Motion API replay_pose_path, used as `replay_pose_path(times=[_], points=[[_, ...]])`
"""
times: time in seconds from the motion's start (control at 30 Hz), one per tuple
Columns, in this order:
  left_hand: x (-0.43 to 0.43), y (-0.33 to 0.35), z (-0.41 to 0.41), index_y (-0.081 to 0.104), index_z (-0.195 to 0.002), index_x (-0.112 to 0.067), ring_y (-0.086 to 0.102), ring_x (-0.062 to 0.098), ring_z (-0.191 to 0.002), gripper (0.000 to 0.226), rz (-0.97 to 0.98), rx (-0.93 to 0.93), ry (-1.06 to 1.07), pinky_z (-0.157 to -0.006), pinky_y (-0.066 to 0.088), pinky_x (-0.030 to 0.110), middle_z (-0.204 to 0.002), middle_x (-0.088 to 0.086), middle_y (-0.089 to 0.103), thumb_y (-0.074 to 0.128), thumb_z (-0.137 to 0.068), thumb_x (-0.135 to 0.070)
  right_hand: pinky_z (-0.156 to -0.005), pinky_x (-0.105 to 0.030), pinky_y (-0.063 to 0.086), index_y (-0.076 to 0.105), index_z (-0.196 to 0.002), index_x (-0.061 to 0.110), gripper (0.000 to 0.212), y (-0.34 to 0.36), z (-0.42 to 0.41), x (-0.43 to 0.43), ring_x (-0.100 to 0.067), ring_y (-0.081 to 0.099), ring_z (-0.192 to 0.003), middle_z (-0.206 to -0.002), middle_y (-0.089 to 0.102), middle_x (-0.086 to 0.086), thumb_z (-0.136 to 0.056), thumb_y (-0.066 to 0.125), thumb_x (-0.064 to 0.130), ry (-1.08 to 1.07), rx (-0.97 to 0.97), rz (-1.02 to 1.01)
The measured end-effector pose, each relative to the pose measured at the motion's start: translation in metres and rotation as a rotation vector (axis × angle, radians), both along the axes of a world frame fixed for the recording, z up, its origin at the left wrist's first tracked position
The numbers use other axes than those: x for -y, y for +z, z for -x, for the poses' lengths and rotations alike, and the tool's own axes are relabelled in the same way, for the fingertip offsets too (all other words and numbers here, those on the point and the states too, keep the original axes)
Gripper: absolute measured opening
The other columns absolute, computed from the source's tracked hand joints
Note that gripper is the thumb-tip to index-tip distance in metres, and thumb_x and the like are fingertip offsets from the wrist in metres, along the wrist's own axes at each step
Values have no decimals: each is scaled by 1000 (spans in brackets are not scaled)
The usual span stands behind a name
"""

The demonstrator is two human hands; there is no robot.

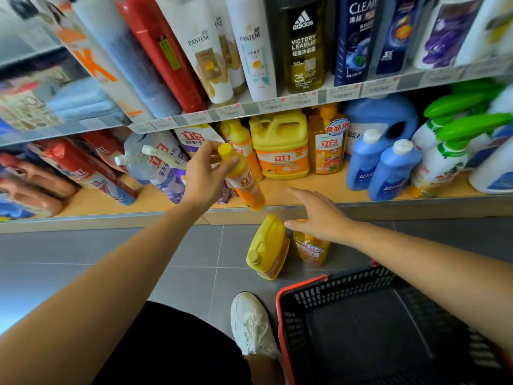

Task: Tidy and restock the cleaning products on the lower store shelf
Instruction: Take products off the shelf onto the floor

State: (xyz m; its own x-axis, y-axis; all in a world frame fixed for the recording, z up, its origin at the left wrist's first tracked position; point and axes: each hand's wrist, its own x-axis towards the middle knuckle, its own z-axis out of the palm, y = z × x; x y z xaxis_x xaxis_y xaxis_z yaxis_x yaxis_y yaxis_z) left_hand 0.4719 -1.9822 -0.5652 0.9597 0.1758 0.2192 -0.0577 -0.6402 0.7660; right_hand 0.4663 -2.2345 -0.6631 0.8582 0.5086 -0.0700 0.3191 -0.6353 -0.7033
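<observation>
my left hand [206,173] grips the orange bottle [245,184] by its neck mid frame, cap tipped up left, bottom over the lower shelf [305,187] edge, while my right hand [322,215], fingers spread, hangs just above the floor bottle [312,251].

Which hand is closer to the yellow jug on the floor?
Right. The right hand hovers just right of the yellow jug; the left hand is up at the shelf, holding an orange dish-soap bottle.

A yellow-capped orange bottle [245,180] tilts over the lower shelf [91,202]; yellow jug [268,245] on floor [111,259].
</observation>
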Motion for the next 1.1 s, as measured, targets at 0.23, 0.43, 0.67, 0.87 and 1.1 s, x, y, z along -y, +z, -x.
replay_pose_path(times=[0.23,0.43,0.67,0.87,1.1], points=[[41,52,50,59,-115,0,64,50,-94,30,254,-43,-302,-76,53,68,-106,21,69,70,-93,-17,-99,-33,45,33,-151,27,96,65,26,-9,-12,48,-128,-142,50,6,-72,85,43,-91,-93,-343],[87,58,74,56,-124,4,69,8,-89,34,494,-27,-326,-71,54,19,-110,13,70,63,-95,-13,-86,-33,58,54,-119,37,58,95,57,16,-7,66,-103,-114,68,8,-73,88,29,-121,-63,-587],[141,59,84,60,-114,-2,69,36,-106,28,465,-11,-266,-92,56,57,-112,17,73,74,-90,-6,-82,-45,57,56,-112,28,57,95,83,43,-14,67,-96,-105,69,7,-68,90,23,-326,20,-682],[158,65,82,63,-117,-5,70,21,-107,32,505,-27,-338,-92,60,41,-112,6,74,75,-88,-9,-78,-29,56,58,-108,26,53,92,87,53,-11,67,-92,-101,68,9,-67,91,20,-408,60,-761],[152,66,77,57,-131,2,69,22,-113,41,638,-126,-487,-92,57,32,-120,9,73,59,-93,-13,-83,-27,57,61,-121,21,52,100,77,73,-16,70,-104,-113,73,-1,-76,85,13,-214,-250,-856]])
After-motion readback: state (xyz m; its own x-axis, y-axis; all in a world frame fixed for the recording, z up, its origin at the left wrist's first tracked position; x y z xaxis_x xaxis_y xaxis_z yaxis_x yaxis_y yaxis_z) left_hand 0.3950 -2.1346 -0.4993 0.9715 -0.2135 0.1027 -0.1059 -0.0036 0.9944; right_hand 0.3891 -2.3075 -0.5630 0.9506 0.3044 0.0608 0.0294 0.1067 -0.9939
